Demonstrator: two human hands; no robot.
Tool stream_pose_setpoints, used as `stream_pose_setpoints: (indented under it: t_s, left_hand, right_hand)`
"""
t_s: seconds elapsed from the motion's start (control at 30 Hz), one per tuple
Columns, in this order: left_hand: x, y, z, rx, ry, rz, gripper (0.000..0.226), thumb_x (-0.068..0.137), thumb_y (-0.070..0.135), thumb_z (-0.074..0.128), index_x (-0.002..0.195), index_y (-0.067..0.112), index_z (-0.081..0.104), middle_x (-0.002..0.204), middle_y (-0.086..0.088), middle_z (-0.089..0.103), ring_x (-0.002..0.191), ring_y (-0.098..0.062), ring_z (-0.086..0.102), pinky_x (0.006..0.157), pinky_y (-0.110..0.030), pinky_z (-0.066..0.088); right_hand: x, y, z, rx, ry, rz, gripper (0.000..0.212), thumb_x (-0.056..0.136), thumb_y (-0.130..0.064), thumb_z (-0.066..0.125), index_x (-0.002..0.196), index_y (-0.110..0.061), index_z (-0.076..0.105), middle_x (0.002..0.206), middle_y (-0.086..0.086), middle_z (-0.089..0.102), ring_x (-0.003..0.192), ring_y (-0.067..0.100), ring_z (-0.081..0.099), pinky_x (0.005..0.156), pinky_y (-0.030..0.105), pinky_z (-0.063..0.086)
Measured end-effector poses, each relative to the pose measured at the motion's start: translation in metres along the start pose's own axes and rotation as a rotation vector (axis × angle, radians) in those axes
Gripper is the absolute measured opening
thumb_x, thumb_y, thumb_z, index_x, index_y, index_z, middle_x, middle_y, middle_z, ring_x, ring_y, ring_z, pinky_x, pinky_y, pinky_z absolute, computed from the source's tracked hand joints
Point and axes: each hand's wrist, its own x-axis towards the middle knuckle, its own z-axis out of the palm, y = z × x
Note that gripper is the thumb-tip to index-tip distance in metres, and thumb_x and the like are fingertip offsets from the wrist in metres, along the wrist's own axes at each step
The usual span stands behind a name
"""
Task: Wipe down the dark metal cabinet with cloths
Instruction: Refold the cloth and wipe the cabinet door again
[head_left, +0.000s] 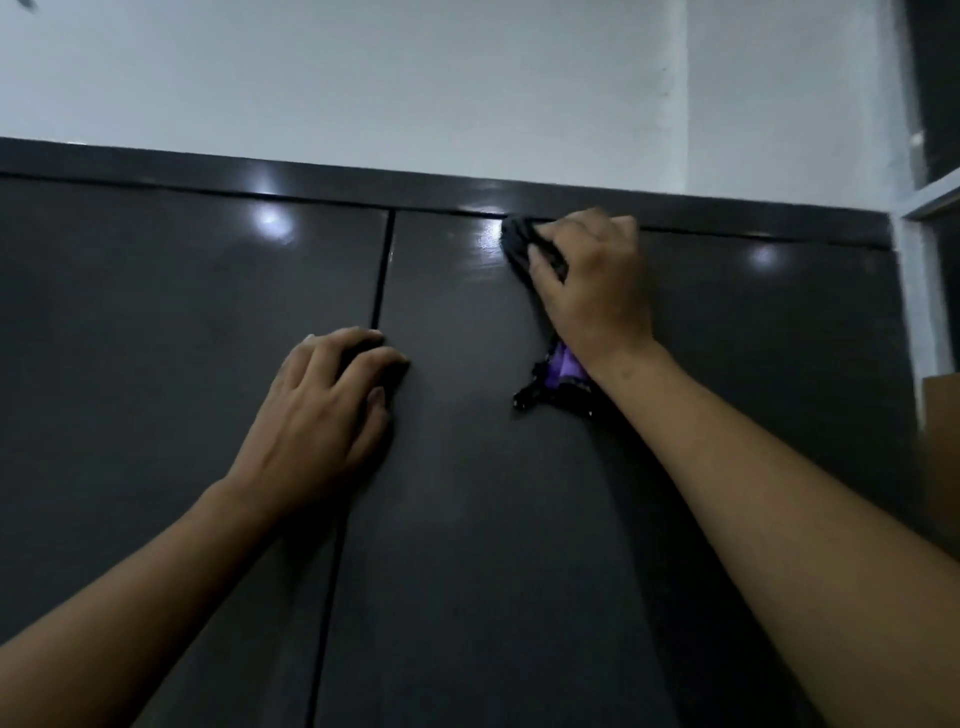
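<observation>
**Two hands on a dark cabinet, one wiping with a cloth**

A dark metal cabinet fills most of the view, seen from close up and slightly below. It has two flat doors that meet at a thin vertical seam left of centre, with a narrow top rail running across above them. A pale wall rises behind the cabinet. At the far right edge stands a white window frame.

Both bare forearms reach up from the bottom of the view. The left hand rests on the cabinet front just beside the seam. Its fingers are loosely bent, with the tips against the metal, and it holds nothing.

The right hand is higher, near the top of the right door, just under the rail. Its fingers are curled round a bunched dark cloth, pressing it against the door. A loose end of the cloth, showing some purple, hangs below the wrist.

Soft spots of reflected light shine on the upper doors and rail.
</observation>
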Motion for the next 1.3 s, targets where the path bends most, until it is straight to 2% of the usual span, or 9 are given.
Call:
stream_pose_setpoints:
  t_s: [0.13, 0.3, 0.47, 0.53, 0.67, 0.8, 0.93, 1.1, 1.3]
  left_hand:
    - [-0.028, -0.035, -0.014, 0.032, -0.054, -0.041, 0.047, 0.096, 0.03, 0.041, 0.138, 0.014, 0.054, 0.141, -0.014, 0.045, 0.122, -0.034, 0.045, 0.107, -0.051, 0.04]
    - [-0.062, -0.077, -0.028, 0.088, -0.147, -0.002, 0.05, 0.099, 0.03, 0.037, 0.145, 0.014, 0.047, 0.148, -0.015, 0.04, 0.127, -0.038, 0.046, 0.117, -0.055, 0.026]
    - [-0.095, -0.131, -0.054, 0.127, -0.241, 0.083, 0.05, 0.099, 0.031, 0.038, 0.147, 0.018, 0.046, 0.15, -0.016, 0.038, 0.129, -0.035, 0.042, 0.115, -0.059, 0.026]
    - [-0.11, -0.162, -0.067, 0.133, -0.273, 0.088, 0.05, 0.1, 0.032, 0.037, 0.148, 0.021, 0.045, 0.151, -0.015, 0.037, 0.13, -0.036, 0.042, 0.116, -0.059, 0.025]
    - [-0.124, -0.206, -0.082, 0.125, -0.309, 0.076, 0.051, 0.101, 0.033, 0.035, 0.151, 0.023, 0.041, 0.155, -0.013, 0.034, 0.135, -0.035, 0.039, 0.118, -0.056, 0.02]
    - [-0.133, -0.241, -0.09, 0.115, -0.289, 0.049, 0.052, 0.102, 0.037, 0.037, 0.153, 0.025, 0.039, 0.156, -0.013, 0.032, 0.137, -0.034, 0.036, 0.119, -0.058, 0.02]
    - [-0.159, -0.285, -0.097, 0.103, -0.271, -0.035, 0.052, 0.103, 0.041, 0.038, 0.154, 0.027, 0.036, 0.156, -0.014, 0.029, 0.138, -0.037, 0.033, 0.116, -0.062, 0.023]
    - [-0.194, -0.32, -0.107, 0.089, -0.301, -0.055, 0.055, 0.103, 0.041, 0.039, 0.156, 0.029, 0.031, 0.16, -0.011, 0.023, 0.141, -0.035, 0.028, 0.118, -0.06, 0.018]
    - [-0.223, -0.332, -0.108, 0.072, -0.408, -0.015, 0.057, 0.105, 0.046, 0.027, 0.159, 0.032, 0.017, 0.167, -0.006, 0.011, 0.153, -0.028, 0.011, 0.121, -0.054, 0.01]
  right_hand:
    - [-0.036, -0.055, 0.015, 0.141, -0.143, -0.204, 0.014, 0.087, -0.018, 0.07, 0.098, -0.01, 0.075, 0.096, 0.005, 0.069, 0.087, 0.032, 0.055, 0.079, 0.028, 0.04]
    - [-0.113, -0.109, 0.007, 0.271, -0.336, -0.456, 0.017, 0.089, -0.016, 0.07, 0.103, -0.007, 0.075, 0.099, 0.006, 0.07, 0.082, 0.029, 0.056, 0.078, 0.037, 0.049]
    - [-0.164, -0.126, -0.015, 0.235, -0.457, -0.734, 0.021, 0.097, -0.016, 0.065, 0.112, -0.005, 0.075, 0.108, 0.008, 0.071, 0.086, 0.025, 0.065, 0.086, 0.033, 0.049]
    - [-0.163, -0.134, -0.009, 0.176, -0.413, -0.666, 0.022, 0.096, -0.013, 0.066, 0.115, -0.005, 0.074, 0.11, 0.009, 0.071, 0.09, 0.025, 0.065, 0.089, 0.033, 0.043]
    - [-0.138, -0.168, 0.029, 0.026, -0.211, -0.161, 0.021, 0.098, -0.017, 0.064, 0.117, -0.011, 0.072, 0.108, 0.009, 0.068, 0.091, 0.038, 0.06, 0.087, 0.029, 0.033]
    - [-0.104, -0.231, 0.08, 0.02, -0.086, 0.099, 0.018, 0.096, -0.02, 0.063, 0.107, -0.01, 0.072, 0.104, 0.01, 0.066, 0.095, 0.034, 0.052, 0.085, 0.03, 0.039]
    - [-0.136, -0.317, 0.125, 0.12, -0.201, -0.144, 0.019, 0.091, -0.012, 0.067, 0.109, -0.009, 0.073, 0.104, 0.009, 0.069, 0.086, 0.035, 0.059, 0.086, 0.036, 0.039]
    - [-0.229, -0.394, 0.136, 0.237, -0.432, -0.452, 0.022, 0.096, -0.016, 0.06, 0.114, -0.01, 0.073, 0.109, 0.007, 0.071, 0.083, 0.029, 0.064, 0.082, 0.039, 0.052]
    - [-0.303, -0.436, 0.12, 0.35, -0.627, -0.725, 0.016, 0.099, -0.015, 0.06, 0.094, -0.016, 0.075, 0.087, -0.002, 0.066, 0.077, 0.019, 0.056, 0.073, 0.033, 0.05]
